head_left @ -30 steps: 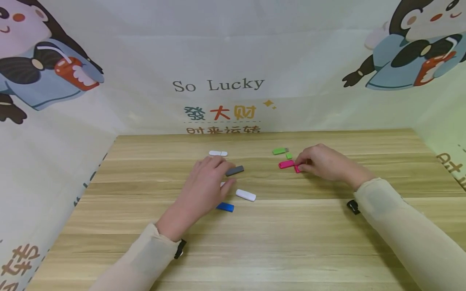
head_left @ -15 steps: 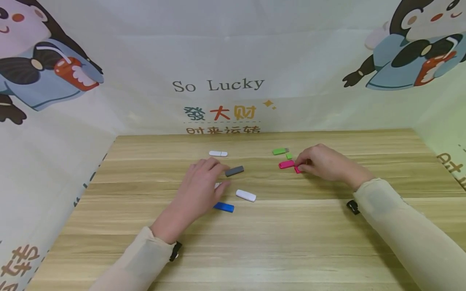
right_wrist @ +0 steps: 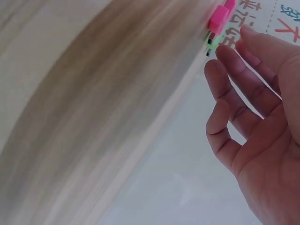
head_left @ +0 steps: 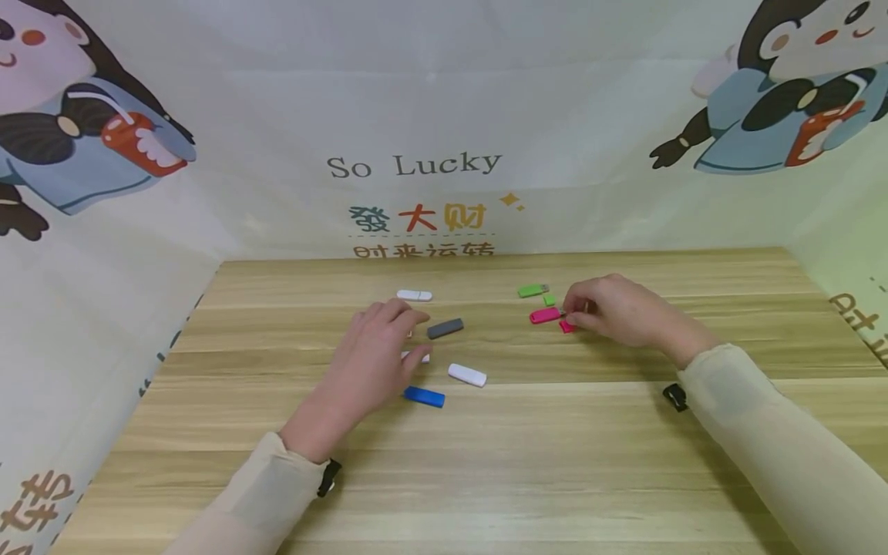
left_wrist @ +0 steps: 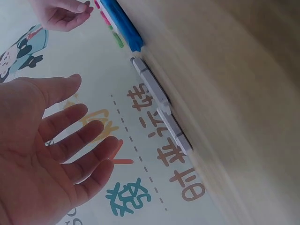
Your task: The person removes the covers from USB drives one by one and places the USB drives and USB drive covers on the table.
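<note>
Several USB flash drives lie on the wooden table. My left hand (head_left: 364,358) hovers over the left group with fingers spread and loosely bent, holding nothing. Around it are a grey drive (head_left: 445,328), a blue drive (head_left: 424,397) and a white drive (head_left: 468,375); another white drive (head_left: 419,358) is partly hidden behind the thumb. To the right, a pink drive (head_left: 544,315) lies uncapped. Its small pink cap (head_left: 566,327) sits right at the fingertips of my right hand (head_left: 617,312). In the right wrist view, those fingers are loosely bent, with nothing gripped.
Beyond the pink drive lie a green drive (head_left: 533,290) and its green cap (head_left: 549,300). A capped white drive (head_left: 414,295) is near the back edge. Printed white cloth (head_left: 430,108) stands behind the wooden table (head_left: 527,470) and along both sides.
My left hand has drawn back to the left, uncovering more of the blue, grey and white drives. My right hand has stayed almost in place, its fingertips slightly farther from the pink drive.
</note>
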The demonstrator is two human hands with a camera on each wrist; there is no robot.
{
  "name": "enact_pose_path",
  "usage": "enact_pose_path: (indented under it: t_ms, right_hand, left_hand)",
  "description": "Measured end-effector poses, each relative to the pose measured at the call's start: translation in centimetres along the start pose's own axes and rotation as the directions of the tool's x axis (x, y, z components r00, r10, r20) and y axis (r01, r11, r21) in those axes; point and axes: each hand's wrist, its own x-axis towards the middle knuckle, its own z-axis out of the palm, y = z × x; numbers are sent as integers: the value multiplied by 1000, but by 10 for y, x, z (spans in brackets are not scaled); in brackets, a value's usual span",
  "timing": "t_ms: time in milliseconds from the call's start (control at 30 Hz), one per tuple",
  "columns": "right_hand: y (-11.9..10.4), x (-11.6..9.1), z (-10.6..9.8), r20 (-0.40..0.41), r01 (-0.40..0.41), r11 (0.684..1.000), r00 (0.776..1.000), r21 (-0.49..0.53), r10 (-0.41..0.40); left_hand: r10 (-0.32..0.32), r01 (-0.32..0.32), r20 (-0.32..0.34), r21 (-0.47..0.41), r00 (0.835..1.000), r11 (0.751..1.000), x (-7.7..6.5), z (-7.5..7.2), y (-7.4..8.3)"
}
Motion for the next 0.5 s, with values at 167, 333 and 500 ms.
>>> enact_pose_path:
  t_ms: [167,333,500]
  right_hand:
    - [-8,-6,-2,-31,-18,1000,999,-23,17]
    - [-16,-12,-5,-72,-18,998,997,-60,14]
    - [-23,-19,-6,-103,-13,995,995,-95,3]
  left_hand:
    - [-9,9,3,14,1000,1000,2,-1,-3]
    - [-25,25,-2,16,1000,1000,6,-3,-7]
    - [-43,43,-4,23,999,999,10,-4,-12]
